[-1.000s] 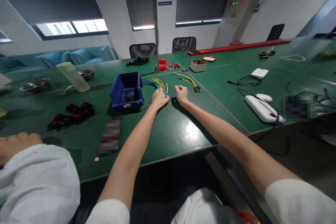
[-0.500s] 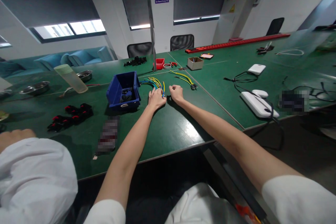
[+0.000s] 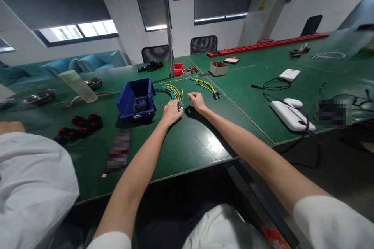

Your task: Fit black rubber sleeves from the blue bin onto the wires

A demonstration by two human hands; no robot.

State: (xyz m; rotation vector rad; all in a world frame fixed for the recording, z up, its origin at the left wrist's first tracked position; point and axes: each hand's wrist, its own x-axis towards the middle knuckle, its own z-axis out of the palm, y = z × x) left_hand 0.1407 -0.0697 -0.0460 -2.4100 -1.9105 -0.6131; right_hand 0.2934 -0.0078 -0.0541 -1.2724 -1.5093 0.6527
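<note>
A bundle of yellow, green and blue wires (image 3: 176,94) lies on the green table, metal ring ends showing at its near end. My left hand (image 3: 172,112) rests on that near end with its fingers curled over the wires, hiding part of them. Just right of the bundle is my right hand (image 3: 196,101), held a little above the table with thumb and fingers drawn together. Whatever may be in that pinch is too small to see. Beyond it lie a few yellow-green wires (image 3: 207,84) with black ends (image 3: 216,95).
A blue bin (image 3: 136,101) with dark parts stands left of my left hand. Black-and-red parts (image 3: 78,128) lie farther left, near a co-worker's white sleeve (image 3: 35,186). A cardboard box (image 3: 218,69) and red tray (image 3: 177,69) sit behind; white devices (image 3: 292,116) with cables lie right.
My left hand has shifted slightly left and nearer to me, uncovering more of the wire ends. My right hand stays in about the same place, its fingers slightly less tightly curled.
</note>
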